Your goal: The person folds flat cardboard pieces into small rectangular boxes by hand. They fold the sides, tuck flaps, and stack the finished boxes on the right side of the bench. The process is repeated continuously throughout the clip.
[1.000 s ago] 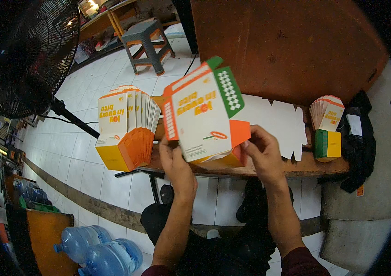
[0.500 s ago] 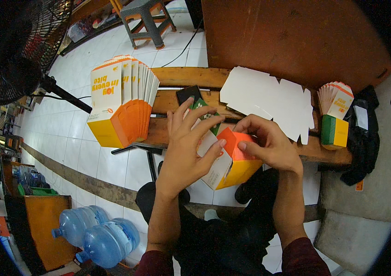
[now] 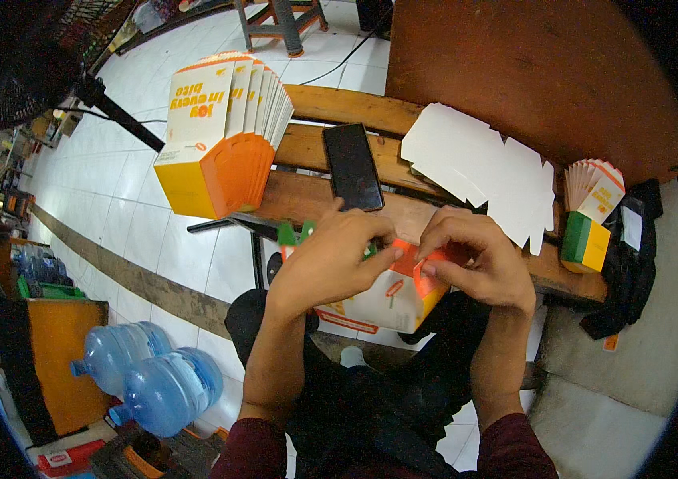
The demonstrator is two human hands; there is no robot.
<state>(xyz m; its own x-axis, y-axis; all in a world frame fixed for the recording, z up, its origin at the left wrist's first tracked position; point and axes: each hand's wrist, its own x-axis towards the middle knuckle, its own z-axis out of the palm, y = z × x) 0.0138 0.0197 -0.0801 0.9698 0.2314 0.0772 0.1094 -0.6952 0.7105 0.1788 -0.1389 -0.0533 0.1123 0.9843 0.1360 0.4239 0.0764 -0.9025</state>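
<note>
White tiled floor (image 3: 115,207) around a wooden bench (image 3: 331,152), a stool (image 3: 279,24) beyond.

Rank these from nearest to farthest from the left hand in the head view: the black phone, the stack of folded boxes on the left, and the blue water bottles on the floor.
1. Black phone: flat on the wooden bench, just above the left hand.
2. Stack of folded boxes: standing at the bench's left end, up and to the left.
3. Blue water bottles: on the floor at lower left, farthest.

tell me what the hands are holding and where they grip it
Both hold a paper carton: the left hand and the right hand pinch its orange end flaps at the top, fingertips meeting over the middle.
</note>
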